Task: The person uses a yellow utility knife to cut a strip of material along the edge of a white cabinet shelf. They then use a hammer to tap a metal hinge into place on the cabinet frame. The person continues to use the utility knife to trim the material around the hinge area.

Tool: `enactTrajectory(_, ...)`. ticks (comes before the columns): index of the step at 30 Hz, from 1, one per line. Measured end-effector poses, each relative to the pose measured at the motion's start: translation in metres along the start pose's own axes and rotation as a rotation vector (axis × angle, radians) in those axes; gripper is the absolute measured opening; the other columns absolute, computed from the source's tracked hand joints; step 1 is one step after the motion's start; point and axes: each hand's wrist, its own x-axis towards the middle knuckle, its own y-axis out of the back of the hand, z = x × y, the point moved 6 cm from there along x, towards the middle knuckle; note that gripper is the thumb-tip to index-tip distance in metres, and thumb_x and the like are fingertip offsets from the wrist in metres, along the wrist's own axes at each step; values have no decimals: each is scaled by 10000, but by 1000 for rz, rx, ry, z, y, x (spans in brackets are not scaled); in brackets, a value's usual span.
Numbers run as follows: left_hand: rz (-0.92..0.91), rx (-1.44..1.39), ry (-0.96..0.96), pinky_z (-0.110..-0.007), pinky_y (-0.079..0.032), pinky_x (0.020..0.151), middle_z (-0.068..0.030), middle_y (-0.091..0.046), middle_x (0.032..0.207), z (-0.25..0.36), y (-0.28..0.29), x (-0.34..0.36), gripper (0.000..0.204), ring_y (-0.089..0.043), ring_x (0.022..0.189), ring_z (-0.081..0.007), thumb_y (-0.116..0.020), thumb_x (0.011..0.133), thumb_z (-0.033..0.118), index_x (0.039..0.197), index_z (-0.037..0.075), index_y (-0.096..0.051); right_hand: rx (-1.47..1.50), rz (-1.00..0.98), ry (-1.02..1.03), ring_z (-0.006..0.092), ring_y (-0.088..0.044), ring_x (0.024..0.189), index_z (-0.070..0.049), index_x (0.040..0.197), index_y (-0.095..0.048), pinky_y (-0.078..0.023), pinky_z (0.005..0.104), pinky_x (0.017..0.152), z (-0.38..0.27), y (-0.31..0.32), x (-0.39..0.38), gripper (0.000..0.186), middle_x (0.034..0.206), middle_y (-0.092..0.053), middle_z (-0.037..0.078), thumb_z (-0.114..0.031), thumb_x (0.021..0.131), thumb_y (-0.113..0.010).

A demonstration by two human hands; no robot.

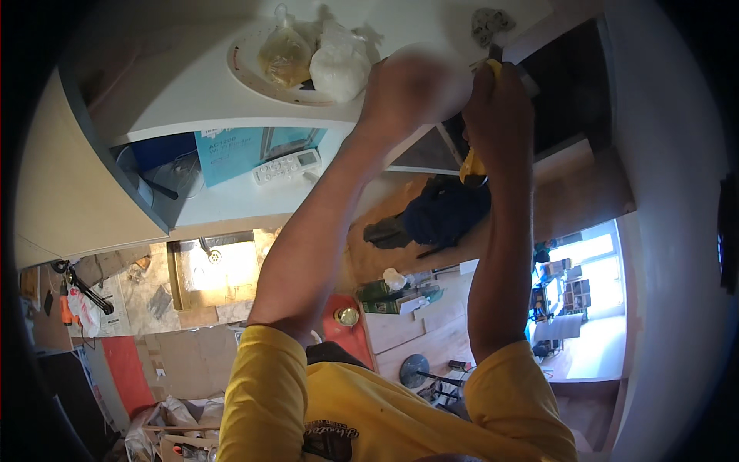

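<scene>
Both my arms reach up to a white shelf (pixel 177 100). In my right hand (pixel 504 112) is a yellow utility knife (pixel 472 164), the fingers wrapped round its handle and its dark blade end upward. Left of it, my left hand (pixel 416 85) is at the shelf's front edge; its fingers are smeared and I cannot make out what they hold. Beside the left hand, a white plate (pixel 240 61) carries a knotted clear bag (pixel 285 58) with yellowish contents and a white plastic bag (pixel 339 65). A grey crumpled clump (pixel 491 27) lies beyond the knife.
Below the shelf, a white remote control (pixel 286 166) lies by a light-blue box (pixel 223 158). A dark blue cloth bundle (pixel 446 212) rests on a brown surface. Lower down are a sink with a drain (pixel 215 258), a fan-like round object (pixel 414 369) and a bright window (pixel 596 258).
</scene>
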Motion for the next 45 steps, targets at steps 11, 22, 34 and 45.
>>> enactTrajectory(11,-41,57,34,-274,-478,624,-70,-650,755,4,3,-5,99,-580,663,-99,-681,895,58,949,-8,-731,81,-70,-109,484,-649,850,29,1042,-549,-516,530,734,-1,18,-13,311,893,-658,297,-268,1009,-463)
enactTrajectory(22,15,-20,45,-258,-467,615,-30,-629,704,-2,-3,-5,109,-562,645,-86,-675,912,79,937,-14,-725,74,338,71,291,-679,733,24,977,-600,-530,414,699,2,32,5,378,798,-662,161,-341,899,-659)
enactTrajectory(34,23,-229,208,-269,-525,673,-54,-679,957,0,2,-8,284,-633,780,-128,-630,977,206,1202,35,-647,309,151,-49,142,-598,520,12,998,-567,-488,308,504,23,26,8,305,794,-657,110,-286,935,-571)
enactTrajectory(45,11,-156,194,-232,-511,660,-42,-713,832,5,0,-1,274,-629,723,-78,-677,948,252,1026,-4,-733,66,8,68,458,-665,816,29,1027,-549,-517,521,700,-2,14,-11,257,845,-654,285,-206,1014,-444)
